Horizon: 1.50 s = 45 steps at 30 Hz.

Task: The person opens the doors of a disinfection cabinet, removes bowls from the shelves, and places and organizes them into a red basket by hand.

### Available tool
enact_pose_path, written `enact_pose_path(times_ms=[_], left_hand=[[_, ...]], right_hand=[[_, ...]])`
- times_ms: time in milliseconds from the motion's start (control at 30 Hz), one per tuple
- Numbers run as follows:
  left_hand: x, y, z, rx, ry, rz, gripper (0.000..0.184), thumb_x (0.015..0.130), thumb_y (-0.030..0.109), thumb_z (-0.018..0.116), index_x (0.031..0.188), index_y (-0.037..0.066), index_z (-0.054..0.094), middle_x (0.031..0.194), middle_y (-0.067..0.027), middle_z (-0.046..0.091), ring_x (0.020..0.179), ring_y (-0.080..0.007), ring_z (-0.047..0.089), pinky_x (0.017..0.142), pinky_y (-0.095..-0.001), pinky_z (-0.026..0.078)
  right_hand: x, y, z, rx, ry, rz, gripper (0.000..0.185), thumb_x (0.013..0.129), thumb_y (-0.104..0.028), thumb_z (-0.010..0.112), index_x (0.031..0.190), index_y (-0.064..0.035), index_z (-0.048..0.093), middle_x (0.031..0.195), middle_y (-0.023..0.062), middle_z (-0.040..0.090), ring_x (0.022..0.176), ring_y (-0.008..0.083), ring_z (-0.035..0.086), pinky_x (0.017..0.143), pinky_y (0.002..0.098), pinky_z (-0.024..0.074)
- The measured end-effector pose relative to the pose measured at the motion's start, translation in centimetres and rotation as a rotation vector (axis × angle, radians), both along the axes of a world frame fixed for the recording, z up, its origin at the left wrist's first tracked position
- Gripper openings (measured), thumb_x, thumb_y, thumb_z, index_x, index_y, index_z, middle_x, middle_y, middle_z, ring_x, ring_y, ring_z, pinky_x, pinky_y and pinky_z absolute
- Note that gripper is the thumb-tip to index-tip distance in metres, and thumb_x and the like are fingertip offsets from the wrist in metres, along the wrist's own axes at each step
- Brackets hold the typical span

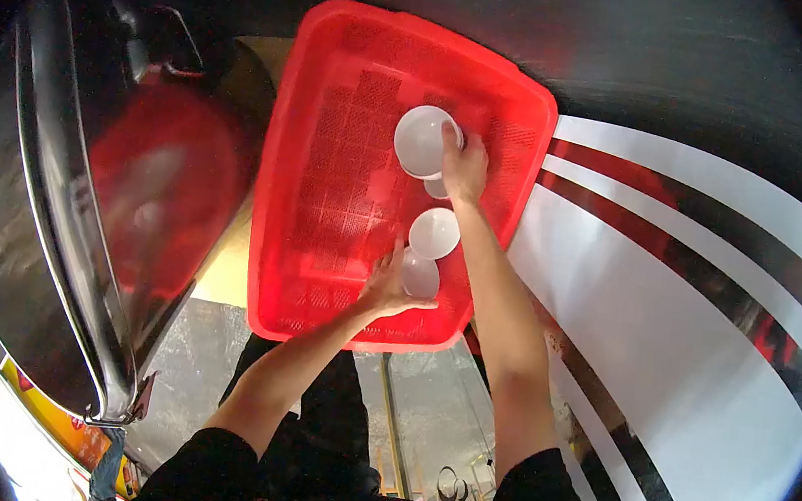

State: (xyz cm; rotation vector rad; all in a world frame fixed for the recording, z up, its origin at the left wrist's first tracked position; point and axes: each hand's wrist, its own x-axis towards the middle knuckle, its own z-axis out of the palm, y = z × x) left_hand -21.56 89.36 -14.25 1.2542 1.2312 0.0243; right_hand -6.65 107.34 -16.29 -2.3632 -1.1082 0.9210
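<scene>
A red plastic basket [274, 190] with a perforated bottom lies in front of me, and both my hands reach into it. My right hand [464, 168] grips a white bowl [421, 142] by its right rim, thumb over the inside. Part of another white piece [437, 188] shows just below that bowl. Lower down, my left hand [392, 286] curves around the left and near side of a white cup or small bowl [421, 275], thumb spread along its near side. A further small white bowl [434, 233], its mouth facing up, touches it from above.
A shiny metal surface with a long bar handle [86, 211] stands at left, reflecting the red basket. White panels with dark stripes [672, 248] run along the right. A dark curved surface [670, 64] borders the far side. Grey floor [198, 357] shows below.
</scene>
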Motion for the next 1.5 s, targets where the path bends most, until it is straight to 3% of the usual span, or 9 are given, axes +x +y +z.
enact_pose_path(times_ms=[200,367,533,633,833,967,1133,1233,1500], left_hand=[[-2.1,-0.1,-0.6,-0.063,-0.122,0.013,0.148,0.053,0.054,0.088,0.145,-0.009,-0.009,0.146,-0.0323,0.029,0.135,-0.0416,0.034,0.113,-0.0446,0.029],[-6.1,-1.8,3.3,0.026,0.015,-0.036,0.133,0.061,0.055,0.084,0.147,-0.009,0.004,0.148,-0.0296,0.028,0.136,-0.0388,0.035,0.112,-0.0426,0.031],[-13.7,-6.4,9.8,0.173,0.020,-0.096,0.068,0.077,0.036,0.074,0.129,0.001,0.049,0.121,-0.0219,0.059,0.114,-0.0374,0.056,0.095,-0.0446,0.047],[-19.6,-10.3,13.5,0.357,0.023,-0.116,0.052,0.079,0.028,0.071,0.121,0.001,0.054,0.107,-0.0201,0.064,0.103,-0.0369,0.061,0.088,-0.0438,0.050],[-33.2,-19.3,16.6,0.571,0.097,-0.325,0.045,0.085,0.029,0.064,0.120,0.001,0.056,0.115,-0.0207,0.062,0.107,-0.0381,0.059,0.089,-0.0454,0.049],[-42.6,-25.9,18.9,0.430,0.277,-0.490,0.050,0.085,0.039,0.061,0.118,0.003,0.058,0.115,-0.0218,0.062,0.107,-0.0388,0.059,0.091,-0.0471,0.048],[-53.7,-35.0,17.8,0.266,0.448,-0.709,0.051,0.083,0.050,0.059,0.106,0.004,0.066,0.101,-0.0242,0.067,0.099,-0.0400,0.063,0.084,-0.0479,0.050],[-54.7,-36.3,17.9,-0.172,0.695,-1.040,0.052,0.082,0.051,0.059,0.102,0.003,0.068,0.105,-0.0236,0.066,0.102,-0.0404,0.062,0.084,-0.0469,0.051],[-41.2,-40.4,19.4,0.427,0.461,-0.779,0.053,0.081,0.050,0.060,0.097,0.000,0.070,0.099,-0.0261,0.067,0.095,-0.0412,0.064,0.082,-0.0477,0.050]], right_hand=[[-0.7,-3.6,3.0,0.478,-0.175,0.111,0.051,0.094,-0.038,0.054,0.129,-0.0018,0.050,0.127,0.0213,0.054,0.121,0.0392,0.046,0.103,0.0532,0.0298],[-5.4,-15.9,7.2,0.434,-0.223,0.004,0.041,0.094,-0.028,0.055,0.127,-0.0029,0.051,0.128,0.0181,0.052,0.120,0.0375,0.046,0.100,0.0509,0.0315],[-15.9,-27.6,12.5,0.298,-0.114,-0.047,0.036,0.093,-0.024,0.056,0.123,-0.0044,0.053,0.125,0.0148,0.052,0.119,0.0349,0.045,0.100,0.0489,0.0310],[-22.3,-33.9,15.2,0.316,-0.019,-0.067,0.034,0.089,-0.024,0.059,0.120,-0.0097,0.056,0.122,0.0143,0.053,0.117,0.0349,0.045,0.099,0.0483,0.0317],[-28.8,-47.6,21.9,0.291,-0.135,-0.025,0.034,0.083,-0.018,0.062,0.117,-0.0144,0.061,0.121,0.0097,0.054,0.116,0.0339,0.045,0.100,0.0473,0.0324],[-28.8,-59.6,24.6,0.288,-0.249,-0.092,0.034,0.080,-0.016,0.061,0.114,-0.0120,0.062,0.120,0.0176,0.053,0.114,0.0372,0.048,0.097,0.0474,0.0385],[-28.1,-74.9,21.7,0.119,-0.055,-0.601,0.030,0.078,-0.011,0.061,0.107,-0.0027,0.062,0.105,0.0189,0.061,0.100,0.0373,0.059,0.088,0.0420,0.0471],[-27.0,-85.1,14.4,-0.070,0.087,-0.976,0.024,0.078,-0.013,0.062,0.098,-0.0011,0.066,0.086,0.0171,0.068,0.083,0.0329,0.067,0.077,0.0407,0.0527],[-24.5,-96.2,22.5,-0.085,-0.028,-1.250,0.022,0.074,-0.025,0.075,0.079,-0.0035,0.071,0.081,0.0167,0.070,0.081,0.0283,0.069,0.078,0.0392,0.0528]])
